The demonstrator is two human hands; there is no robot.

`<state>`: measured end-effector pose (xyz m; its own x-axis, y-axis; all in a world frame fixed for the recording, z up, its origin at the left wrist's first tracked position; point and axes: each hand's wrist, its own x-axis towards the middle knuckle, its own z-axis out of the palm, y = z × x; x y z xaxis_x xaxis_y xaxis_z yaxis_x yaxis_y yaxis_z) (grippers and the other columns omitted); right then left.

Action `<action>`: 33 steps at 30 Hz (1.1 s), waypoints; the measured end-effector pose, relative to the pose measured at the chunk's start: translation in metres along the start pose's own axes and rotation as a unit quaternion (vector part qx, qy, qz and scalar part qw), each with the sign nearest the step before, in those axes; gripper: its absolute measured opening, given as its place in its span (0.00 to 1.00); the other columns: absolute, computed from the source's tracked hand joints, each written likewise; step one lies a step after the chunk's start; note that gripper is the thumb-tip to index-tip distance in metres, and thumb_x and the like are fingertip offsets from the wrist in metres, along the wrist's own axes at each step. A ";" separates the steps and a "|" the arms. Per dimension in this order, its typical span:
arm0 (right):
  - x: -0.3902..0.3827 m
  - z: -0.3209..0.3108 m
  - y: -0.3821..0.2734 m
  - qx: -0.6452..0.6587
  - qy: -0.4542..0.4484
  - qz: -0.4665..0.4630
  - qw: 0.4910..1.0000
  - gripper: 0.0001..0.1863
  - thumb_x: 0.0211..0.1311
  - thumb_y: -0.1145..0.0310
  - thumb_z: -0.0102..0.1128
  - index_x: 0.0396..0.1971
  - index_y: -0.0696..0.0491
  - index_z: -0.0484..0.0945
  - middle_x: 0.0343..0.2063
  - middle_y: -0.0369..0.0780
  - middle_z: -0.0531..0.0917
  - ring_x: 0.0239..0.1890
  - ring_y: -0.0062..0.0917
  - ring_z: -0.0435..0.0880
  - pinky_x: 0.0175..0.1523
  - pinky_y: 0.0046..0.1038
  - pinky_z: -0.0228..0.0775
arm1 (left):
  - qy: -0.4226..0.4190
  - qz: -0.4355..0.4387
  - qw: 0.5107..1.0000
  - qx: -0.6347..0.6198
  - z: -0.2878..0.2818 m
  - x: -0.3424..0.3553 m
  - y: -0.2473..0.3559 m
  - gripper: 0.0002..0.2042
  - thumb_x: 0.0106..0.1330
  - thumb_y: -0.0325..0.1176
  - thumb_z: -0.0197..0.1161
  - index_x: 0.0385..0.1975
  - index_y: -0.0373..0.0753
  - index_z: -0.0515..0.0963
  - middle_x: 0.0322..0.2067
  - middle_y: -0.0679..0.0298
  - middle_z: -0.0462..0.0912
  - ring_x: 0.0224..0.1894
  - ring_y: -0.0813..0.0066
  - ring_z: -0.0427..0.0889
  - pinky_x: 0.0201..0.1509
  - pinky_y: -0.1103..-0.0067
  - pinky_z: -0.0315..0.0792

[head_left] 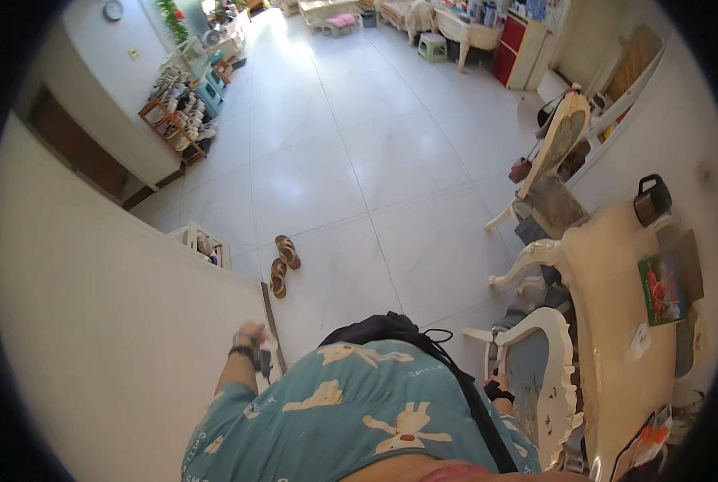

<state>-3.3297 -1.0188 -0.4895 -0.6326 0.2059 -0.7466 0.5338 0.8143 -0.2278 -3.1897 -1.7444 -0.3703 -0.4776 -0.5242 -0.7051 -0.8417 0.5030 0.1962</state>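
My left hand (250,331) hangs at my left side beside the white wall, with a dark strap and a small black device (266,363) at its wrist. It is small and blurred, so I cannot make out its fingers or whether it holds anything. Low at my right side is my right hand (498,382), a black band on its wrist. Nearest to it stands a cream carved chair (548,345) with a blue-grey back. The fingers there are mostly hidden, and whether they touch the chair cannot be seen.
Brown sandals (282,265) lie on the tiled floor (359,161) ahead. A low white rack (202,243) stands by the wall's end. At right are a cream table (616,321) with a dark jug (652,199) and another chair (564,132). A shoe rack (166,124) stands far left.
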 end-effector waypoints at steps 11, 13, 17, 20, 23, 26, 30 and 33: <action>0.023 0.000 -0.081 0.175 -0.021 0.047 0.983 0.17 0.52 0.61 0.46 0.29 0.61 0.72 0.25 0.50 0.75 0.29 0.38 0.75 0.34 0.35 0.65 | 0.031 0.015 0.959 -0.282 -0.079 0.092 0.162 0.13 0.51 0.36 0.53 0.29 0.32 0.69 0.16 0.58 0.74 0.12 0.71 0.73 0.13 0.79 0.69; 0.057 -0.012 -0.095 0.044 -0.026 -0.002 0.999 0.17 0.52 0.60 0.46 0.30 0.60 0.72 0.25 0.50 0.75 0.30 0.37 0.75 0.35 0.35 0.65 | 0.011 -0.043 0.951 -0.306 -0.079 0.097 0.148 0.12 0.52 0.36 0.53 0.29 0.31 0.69 0.15 0.58 0.73 0.14 0.70 0.73 0.15 0.77 0.69; 0.159 -0.082 -0.185 -0.150 0.003 -0.141 0.979 0.17 0.51 0.59 0.45 0.31 0.58 0.73 0.27 0.50 0.76 0.31 0.35 0.76 0.36 0.33 0.65 | 0.027 -0.170 0.940 -0.296 -0.086 0.099 0.117 0.09 0.52 0.34 0.54 0.26 0.34 0.71 0.20 0.57 0.73 0.17 0.67 0.73 0.14 0.73 0.66; 0.202 -0.129 -0.313 0.001 0.032 -0.140 0.990 0.15 0.42 0.68 0.49 0.31 0.62 0.70 0.25 0.51 0.75 0.28 0.45 0.74 0.32 0.39 0.65 | 0.073 -0.218 0.919 -0.321 -0.096 0.098 0.115 0.08 0.51 0.34 0.54 0.23 0.36 0.71 0.20 0.56 0.73 0.17 0.65 0.73 0.15 0.72 0.66; 0.216 -0.159 -0.392 0.072 0.135 -0.277 0.949 0.12 0.45 0.69 0.44 0.29 0.59 0.70 0.18 0.48 0.74 0.22 0.39 0.74 0.30 0.36 0.65 | 0.062 -0.233 0.905 -0.350 -0.088 0.109 0.108 0.08 0.51 0.34 0.53 0.25 0.36 0.70 0.19 0.57 0.72 0.18 0.65 0.73 0.17 0.72 0.66; 0.190 -0.192 -0.478 0.051 0.099 -0.317 0.942 0.10 0.47 0.70 0.44 0.30 0.57 0.70 0.17 0.42 0.74 0.18 0.28 0.73 0.23 0.28 0.64 | 0.037 -0.244 0.903 -0.351 -0.066 0.136 0.078 0.08 0.52 0.35 0.52 0.27 0.36 0.70 0.19 0.58 0.71 0.20 0.65 0.72 0.19 0.72 0.66; 0.250 -0.184 -0.459 0.190 -0.065 -0.202 0.958 0.09 0.51 0.69 0.45 0.32 0.56 0.68 0.19 0.41 0.74 0.15 0.24 0.74 0.16 0.25 0.66 | -0.026 -0.197 0.946 -0.258 -0.073 0.189 0.098 0.09 0.52 0.36 0.52 0.26 0.37 0.69 0.19 0.59 0.71 0.20 0.66 0.71 0.19 0.72 0.66; 0.267 -0.172 -0.418 0.263 -0.078 -0.047 0.960 0.10 0.52 0.68 0.47 0.30 0.58 0.65 0.18 0.43 0.73 0.14 0.29 0.73 0.18 0.31 0.66 | 0.055 -0.294 0.838 -0.457 -0.100 0.233 0.137 0.09 0.54 0.37 0.49 0.25 0.36 0.70 0.18 0.59 0.71 0.18 0.68 0.70 0.19 0.71 0.65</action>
<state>-3.8188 -1.2109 -0.4861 -0.6225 0.0282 -0.7821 0.7142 0.4293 -0.5529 -3.4413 -1.8666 -0.4395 0.1095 -0.5817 -0.8060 -0.7571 -0.5742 0.3116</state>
